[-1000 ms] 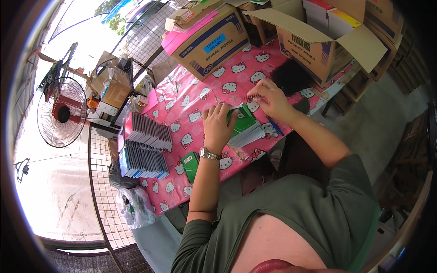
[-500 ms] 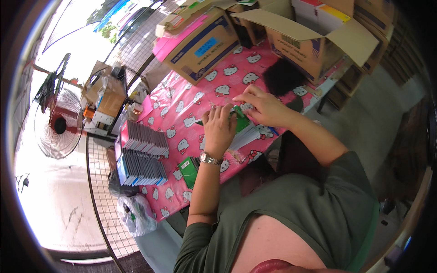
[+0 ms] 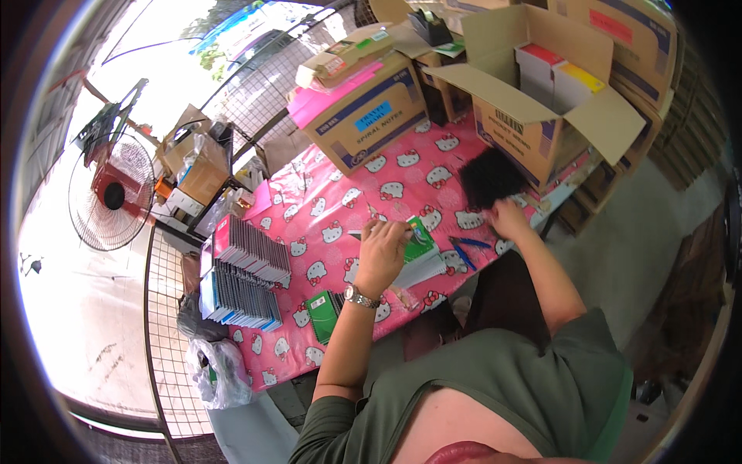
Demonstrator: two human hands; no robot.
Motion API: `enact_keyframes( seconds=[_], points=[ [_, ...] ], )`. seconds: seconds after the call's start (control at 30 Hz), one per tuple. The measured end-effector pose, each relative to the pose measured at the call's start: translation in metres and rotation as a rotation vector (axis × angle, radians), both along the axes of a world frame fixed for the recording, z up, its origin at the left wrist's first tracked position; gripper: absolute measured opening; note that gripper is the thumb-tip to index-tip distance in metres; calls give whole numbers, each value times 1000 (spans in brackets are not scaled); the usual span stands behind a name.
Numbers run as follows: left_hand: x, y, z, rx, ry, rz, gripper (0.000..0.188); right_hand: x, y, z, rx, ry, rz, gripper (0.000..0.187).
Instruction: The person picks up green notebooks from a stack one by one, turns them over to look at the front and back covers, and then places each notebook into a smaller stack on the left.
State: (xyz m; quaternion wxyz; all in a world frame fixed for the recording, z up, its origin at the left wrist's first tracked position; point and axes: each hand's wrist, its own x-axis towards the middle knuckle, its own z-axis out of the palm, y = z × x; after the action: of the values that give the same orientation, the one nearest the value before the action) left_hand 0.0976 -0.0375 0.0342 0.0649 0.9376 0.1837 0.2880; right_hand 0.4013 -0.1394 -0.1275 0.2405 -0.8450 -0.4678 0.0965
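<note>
My left hand (image 3: 384,251) is closed beside a small stack of notebooks or loose pages with a green cover (image 3: 421,241) on top. A thin, pointed object (image 3: 355,233) sticks out on the left side of this hand; its kind is unclear. My right hand (image 3: 510,220) is at the near edge of a black, bristly-looking pile (image 3: 490,178), and its fingertips are too blurred to read. Blue-handled pliers (image 3: 468,252) lie spread between the green-covered stack and my right hand. Left of my left forearm lies a green spiral notebook (image 3: 321,313).
Two rows of stacked notebooks (image 3: 251,255) stand on the left of the pink patterned tablecloth (image 3: 309,203). A closed carton (image 3: 371,120) and an open carton (image 3: 514,139) with booklets occupy the back. A fan (image 3: 112,193) stands left; a plastic bag (image 3: 220,375) hangs at the front-left corner.
My right hand has left the green-covered stack and moved right to the black pile. My left hand stays by the stack. The pliers are now uncovered, and the view has shifted slightly.
</note>
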Motion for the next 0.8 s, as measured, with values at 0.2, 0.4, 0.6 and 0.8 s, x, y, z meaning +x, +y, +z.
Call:
enact_keyframes(
  seconds=[0.2, 0.4, 0.6, 0.8],
  points=[
    [-5, 2, 2, -32, -5, -55, 15, -5, -18, -7, -157, -150, 152, 51],
    [-9, 0, -1, 143, 50, 119, 23, -32, 53, 122, 428, 1383, 616, 49],
    [-17, 9, -12, -62, 35, 194, 27, -57, 92, 172, -109, 520, 1230, 50],
    [-16, 6, -11, -43, 28, 192, 32, -64, 81, 183, -112, 825, 1222, 45]
  ],
)
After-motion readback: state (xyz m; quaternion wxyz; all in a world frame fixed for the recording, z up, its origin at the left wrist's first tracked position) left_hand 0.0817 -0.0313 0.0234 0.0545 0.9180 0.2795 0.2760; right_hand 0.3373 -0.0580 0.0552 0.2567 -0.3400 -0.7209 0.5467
